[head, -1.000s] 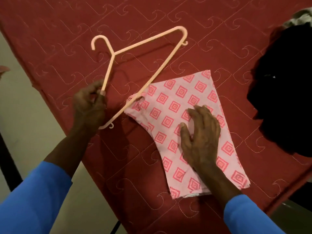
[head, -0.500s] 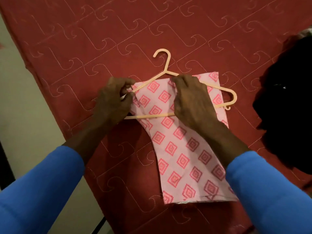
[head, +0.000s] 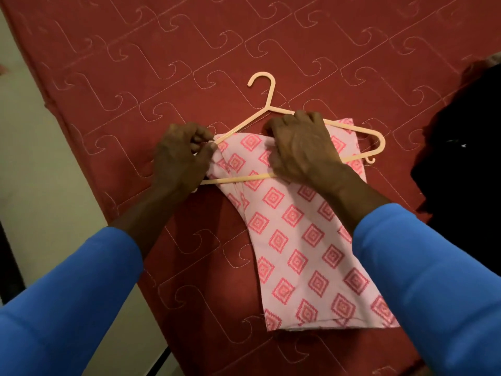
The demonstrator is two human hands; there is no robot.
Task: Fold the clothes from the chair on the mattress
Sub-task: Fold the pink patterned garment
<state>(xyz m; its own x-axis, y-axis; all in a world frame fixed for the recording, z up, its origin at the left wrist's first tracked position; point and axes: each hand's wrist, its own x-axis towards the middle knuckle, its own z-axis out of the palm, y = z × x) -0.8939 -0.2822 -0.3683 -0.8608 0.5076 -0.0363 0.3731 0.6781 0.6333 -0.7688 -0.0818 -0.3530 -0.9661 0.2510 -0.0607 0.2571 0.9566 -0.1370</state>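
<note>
- Mattress [head: 135,63]: red, quilted with a stitched hook pattern, fills most of the head view; its left edge runs diagonally beside a pale floor [head: 27,158]
- Cloth [head: 298,240]: pink with rows of darker pink diamonds, folded into a long strip; it lies flat on the mattress, the near end towards the person and the far end under the hands
- Hanger [head: 267,104]: pale peach plastic, lying on the far end of the cloth with its hook pointing away from the person and resting on bare mattress; the bottom bar crosses over the cloth, and the right shoulder reaches just past the cloth's right edge
- Left hand [head: 181,156]: fingers curled, thumb and fingertips pinching the hanger's left end, just where the cloth's left corner meets it
- Right hand [head: 301,147]: fingers curled over the cloth's far edge, gripping the bunched fabric near the hanger's right arm; whether the arm itself is also held cannot be told
- Sleeves [head: 67,308]: blue, covering both forearms up to the wrists
- Dark pile [head: 461,158]: black fabric on the mattress at the right, well apart from the cloth; its form is lost in shadow
</note>
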